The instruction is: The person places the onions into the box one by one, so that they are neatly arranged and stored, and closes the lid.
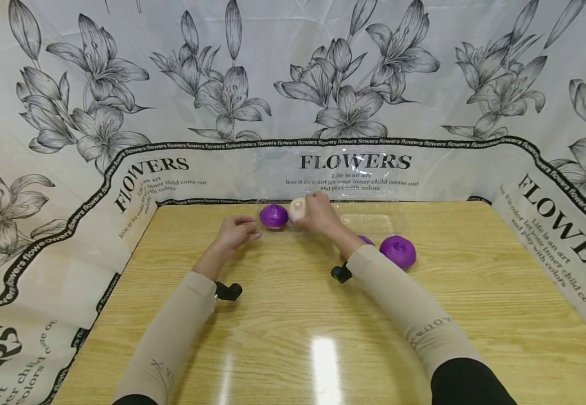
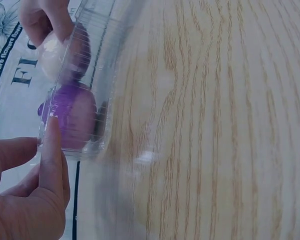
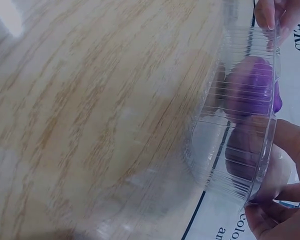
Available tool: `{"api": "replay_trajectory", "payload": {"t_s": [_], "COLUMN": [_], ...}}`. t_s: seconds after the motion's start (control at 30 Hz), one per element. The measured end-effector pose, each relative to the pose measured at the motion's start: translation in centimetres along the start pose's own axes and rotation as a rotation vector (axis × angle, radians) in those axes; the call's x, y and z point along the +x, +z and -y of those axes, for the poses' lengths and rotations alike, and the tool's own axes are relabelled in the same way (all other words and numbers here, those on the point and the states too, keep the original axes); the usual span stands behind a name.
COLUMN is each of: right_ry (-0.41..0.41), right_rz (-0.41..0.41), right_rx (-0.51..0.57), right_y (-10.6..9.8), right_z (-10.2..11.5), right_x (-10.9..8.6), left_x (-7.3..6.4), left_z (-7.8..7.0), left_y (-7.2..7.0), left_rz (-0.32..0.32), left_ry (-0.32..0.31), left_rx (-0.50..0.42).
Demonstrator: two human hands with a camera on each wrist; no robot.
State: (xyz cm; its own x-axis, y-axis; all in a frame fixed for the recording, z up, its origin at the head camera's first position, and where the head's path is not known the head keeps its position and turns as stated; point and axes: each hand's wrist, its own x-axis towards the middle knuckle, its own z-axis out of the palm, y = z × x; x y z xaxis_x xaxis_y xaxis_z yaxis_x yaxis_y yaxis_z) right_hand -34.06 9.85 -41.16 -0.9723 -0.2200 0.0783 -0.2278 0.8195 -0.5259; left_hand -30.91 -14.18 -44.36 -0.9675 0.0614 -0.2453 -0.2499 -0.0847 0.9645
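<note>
A clear plastic clamshell container [image 1: 367, 224] stands at the back of the table with its lid raised. In its left end sits a round purple bun-like piece [image 1: 274, 216] with a small nub on top. My right hand [image 1: 318, 212] grips a similar white piece [image 1: 296, 209] beside it, within the container; the right wrist view shows the fingers curled round this piece [image 3: 280, 172] over the rim. At the container's left corner, my left hand [image 1: 236, 232] pinches the rim between thumb and finger [image 2: 51, 160].
A purple piece [image 1: 398, 252] lies on the wooden table [image 1: 282, 326], right of the right forearm. Another [image 1: 365, 239] is mostly hidden behind that forearm. Flower-printed cloth [image 1: 211, 174] encloses the table's back and sides. Black wrist mounts [image 1: 229, 291] stick out from both wrists.
</note>
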Motion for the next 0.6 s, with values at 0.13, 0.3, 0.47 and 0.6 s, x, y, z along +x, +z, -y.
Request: {"api": "replay_trajectory", "payload": {"t_s": [0.13, 0.3, 0.47, 0.6], "right_ry": [-0.009, -0.038, -0.056, -0.055], "right_rz": [-0.005, -0.012, -0.012, -0.003], "right_rx": [-0.009, -0.078, -0.095, -0.081], "right_y": [0.23, 0.55, 0.63, 0.58], "right_z": [-0.09, -0.48, -0.77, -0.7], "right_x": [0.18, 0.48, 0.58, 0.56], "left_x": [0.05, 0.05, 0.01, 0.03], "left_z": [-0.02, 0.01, -0.07, -0.12], "left_y": [0.05, 0.02, -0.01, -0.03], "left_rz": [0.001, 0.004, 0.006, 0.008], "left_ry": [0.001, 0.0, -0.001, -0.001], "left_rx": [0.0, 0.0, 0.005, -0.002]}}
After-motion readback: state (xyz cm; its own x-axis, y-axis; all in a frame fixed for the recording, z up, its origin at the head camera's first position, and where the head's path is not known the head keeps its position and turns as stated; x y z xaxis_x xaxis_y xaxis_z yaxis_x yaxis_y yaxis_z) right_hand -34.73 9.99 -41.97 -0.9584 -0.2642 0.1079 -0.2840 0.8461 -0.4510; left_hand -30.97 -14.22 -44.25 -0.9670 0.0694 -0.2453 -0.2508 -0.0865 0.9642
